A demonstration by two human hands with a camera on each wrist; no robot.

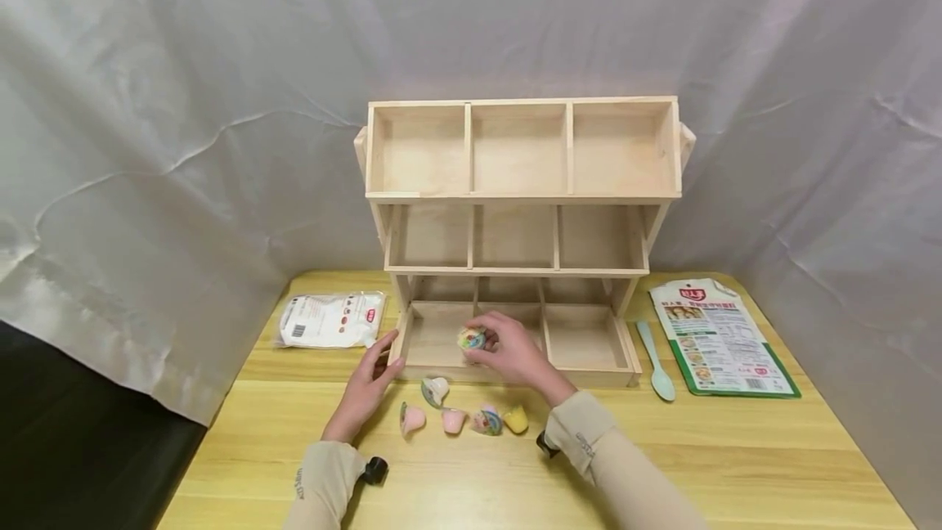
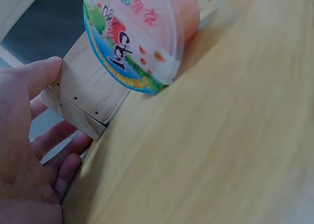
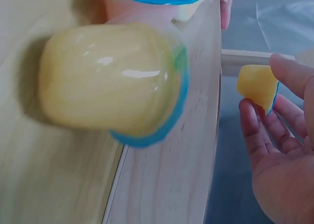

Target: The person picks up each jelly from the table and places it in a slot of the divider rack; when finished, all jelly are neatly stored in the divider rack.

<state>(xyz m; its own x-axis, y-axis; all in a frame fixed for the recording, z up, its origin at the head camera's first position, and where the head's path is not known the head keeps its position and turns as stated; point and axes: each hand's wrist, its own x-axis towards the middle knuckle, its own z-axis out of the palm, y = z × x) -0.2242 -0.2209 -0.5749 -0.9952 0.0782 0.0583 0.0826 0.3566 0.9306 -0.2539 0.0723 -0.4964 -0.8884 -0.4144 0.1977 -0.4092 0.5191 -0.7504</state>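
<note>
A wood-grain tabletop fills the lower part of the head view, with a wrinkled grey curtain hanging around its back and sides. A pale wooden rack stands midway along the back edge, its three tiers each split into three compartments. Near the tabletop's back left corner lies a white packet; toward the back right corner lie a spoon, close to the rack, and a green-edged pouch, nearer the right edge.

The left arm reaches forward, and the left hand grips the front left corner of the rack's lowest tray, thumb on the front board and fingers around the side. The right arm angles in from the right; the right hand pinches a jelly cup (yellow, with a blue-rimmed lid, in the right wrist view) between thumb and fingers. That cup is over the lowest tray, near the divider between its left and middle compartments. Five loose cups lie just before the tray's front edge, between the two forearms. Both sleeves are beige.
</note>
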